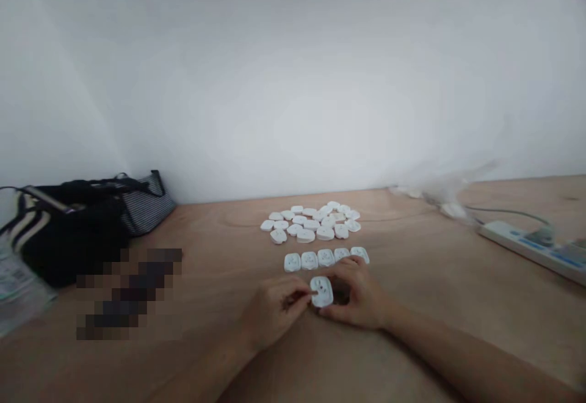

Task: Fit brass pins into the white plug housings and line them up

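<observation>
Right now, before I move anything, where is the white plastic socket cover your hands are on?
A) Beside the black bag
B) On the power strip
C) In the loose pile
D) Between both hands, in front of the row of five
D. The white plastic socket cover sits between the left hand and right hand, just nearer than the row of five covers.

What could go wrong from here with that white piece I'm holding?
The white plastic socket cover seems pinched only at its edges between the left hand and right hand, so it might slip and drop. The right hand's fingers lie against the row of covers, so a small movement could knock that row out of line.
</observation>
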Motion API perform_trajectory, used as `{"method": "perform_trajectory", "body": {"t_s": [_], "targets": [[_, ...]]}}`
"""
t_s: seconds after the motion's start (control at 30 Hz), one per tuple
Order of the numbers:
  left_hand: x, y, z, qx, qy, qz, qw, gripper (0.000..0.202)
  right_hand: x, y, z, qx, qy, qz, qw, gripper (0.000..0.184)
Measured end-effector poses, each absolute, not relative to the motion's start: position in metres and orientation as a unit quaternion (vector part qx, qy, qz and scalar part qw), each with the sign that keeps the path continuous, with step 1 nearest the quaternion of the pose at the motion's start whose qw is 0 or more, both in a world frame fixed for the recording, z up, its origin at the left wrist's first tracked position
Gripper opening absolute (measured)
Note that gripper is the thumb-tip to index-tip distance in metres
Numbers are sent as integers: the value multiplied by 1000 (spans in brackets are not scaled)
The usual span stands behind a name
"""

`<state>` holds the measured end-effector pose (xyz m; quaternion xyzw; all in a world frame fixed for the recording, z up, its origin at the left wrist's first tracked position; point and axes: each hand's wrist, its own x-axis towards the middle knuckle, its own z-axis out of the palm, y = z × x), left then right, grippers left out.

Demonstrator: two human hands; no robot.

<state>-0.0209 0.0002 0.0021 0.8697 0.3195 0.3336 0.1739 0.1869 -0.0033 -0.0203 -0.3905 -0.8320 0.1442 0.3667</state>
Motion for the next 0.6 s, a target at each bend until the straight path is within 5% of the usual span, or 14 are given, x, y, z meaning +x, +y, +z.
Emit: {"method": "perform_trajectory", "body": {"t_s": [0.6], "targets": [[-31, 18, 2, 834, 365, 389, 144, 8, 191, -1, -22, -371, -837, 145, 375, 52]]}}
